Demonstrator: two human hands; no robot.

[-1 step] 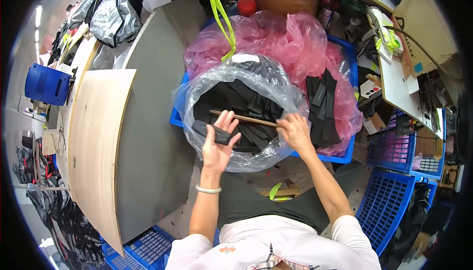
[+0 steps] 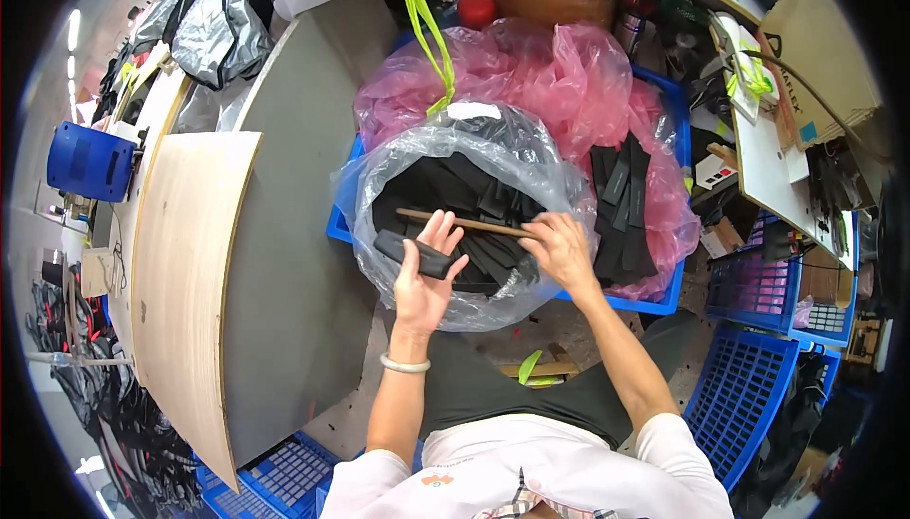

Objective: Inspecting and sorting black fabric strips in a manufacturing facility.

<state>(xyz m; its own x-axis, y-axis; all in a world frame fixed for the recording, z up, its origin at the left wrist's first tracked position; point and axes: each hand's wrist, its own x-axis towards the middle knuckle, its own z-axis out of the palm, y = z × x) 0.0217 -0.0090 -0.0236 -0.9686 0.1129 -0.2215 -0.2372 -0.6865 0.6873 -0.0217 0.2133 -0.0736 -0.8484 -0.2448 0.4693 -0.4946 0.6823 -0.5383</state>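
My left hand (image 2: pixel 424 287) is palm up over the clear plastic bag (image 2: pixel 379 282), its thumb closed over a short, flat black piece (image 2: pixel 398 248) lying across the fingers. My right hand (image 2: pixel 564 252) pinches one end of a thin brown wooden stick (image 2: pixel 495 227). The stick reaches leftward over the bag's mouth and passes at the left fingertips; whether it touches them I cannot tell. Inside the bag lie many black strips (image 2: pixel 455 178) like those in the pink bag's opening (image 2: pixel 626 201).
A blue crate (image 2: pixel 675 273) holds the clear bag and the pink bag (image 2: pixel 569 83). On the left stands a grey panel (image 2: pixel 303 235) beside a pale wooden board (image 2: pixel 194 282). Blue baskets (image 2: pixel 744 400) stack at the right. A yellow-green strap (image 2: pixel 417 17) hangs above the bags.
My right hand and the stick have shifted slightly to the left. My left hand, still with the black piece, has moved a little to the right.
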